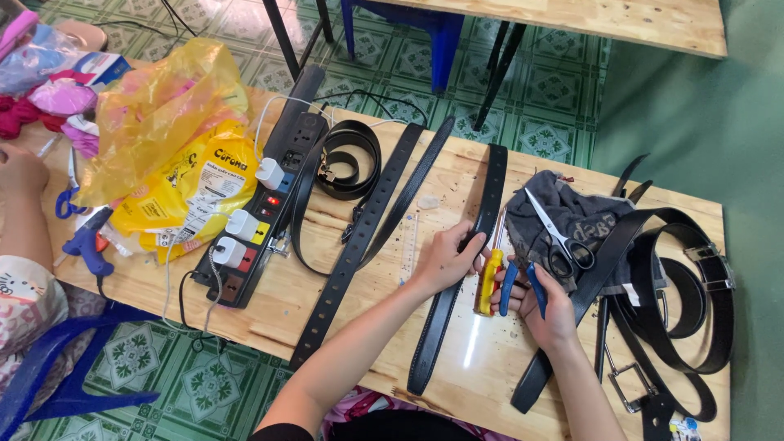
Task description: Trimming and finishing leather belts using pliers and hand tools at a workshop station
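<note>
Belt (457, 282): long axis runs near to far — far end leans right.
Left hand (447, 260): pinching belt.
Right hand (545, 304): closed on blue pliers (516, 282) — beside screwdriver (489, 278).

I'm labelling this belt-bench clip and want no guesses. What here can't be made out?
- Working end of the blue-handled tool: head view, covered by the right hand and yellow screwdriver.
- Belt surface beneath the left hand: covered by that hand.
- Right-hand belt pile: lowest straps cut off by the bottom edge.
- Clear ruler: markings too small.
</note>
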